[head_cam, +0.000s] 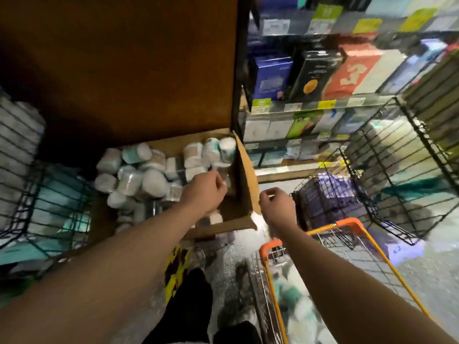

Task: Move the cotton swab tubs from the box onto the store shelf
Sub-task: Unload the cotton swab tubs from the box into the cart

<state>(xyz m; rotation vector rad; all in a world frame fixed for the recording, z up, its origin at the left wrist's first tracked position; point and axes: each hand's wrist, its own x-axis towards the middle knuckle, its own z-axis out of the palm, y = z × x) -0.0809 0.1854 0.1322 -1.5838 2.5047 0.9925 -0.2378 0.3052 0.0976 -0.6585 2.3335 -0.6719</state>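
Cotton swab tubs (149,175) heaped loose in cardboard box (244,175), few upright along far right wall. Left hand (203,192) down among tubs near that wall; fingers (221,181) curled, cannot tell through blur whether clamped on tub. Right hand (275,207) just outside box corner, fingers loosely curled, holding nothing. Store shelf (310,105) off to right, well apart, already packed. Likely risks: slumping heap once one tub pulled; weak one-handed grip, tub dropped toward floor or cart (347,223).
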